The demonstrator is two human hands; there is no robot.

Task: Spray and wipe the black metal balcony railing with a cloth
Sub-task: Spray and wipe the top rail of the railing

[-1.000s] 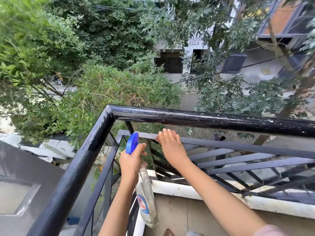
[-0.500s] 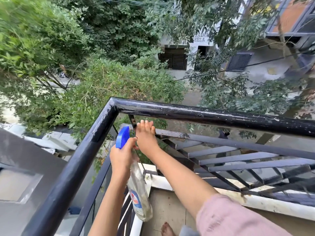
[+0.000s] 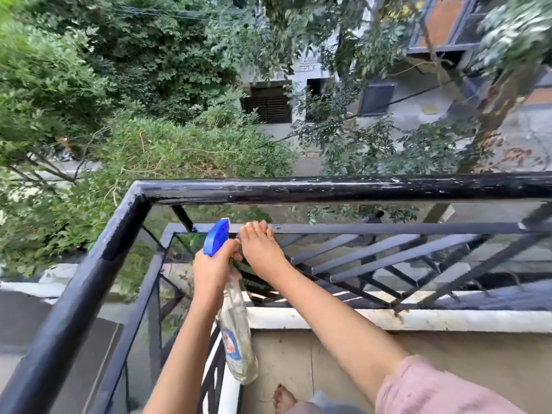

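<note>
The black metal railing turns a corner at the upper left, its top bar scuffed with pale marks. My left hand grips the neck of a clear spray bottle with a blue trigger head, which points at the corner. My right hand lies palm down on the thinner lower rail, fingers laid over its edge, right beside the blue head. No cloth shows; whatever is under the palm is hidden.
Diagonal black bars fill the panel under the lower rail. A white ledge runs along the balcony wall. A bare foot shows at the bottom. Beyond the railing are trees and a building far below.
My right hand has slid left along the lower rail, from mid-panel to right beside the spray head. The left hand keeps the bottle at the corner.
</note>
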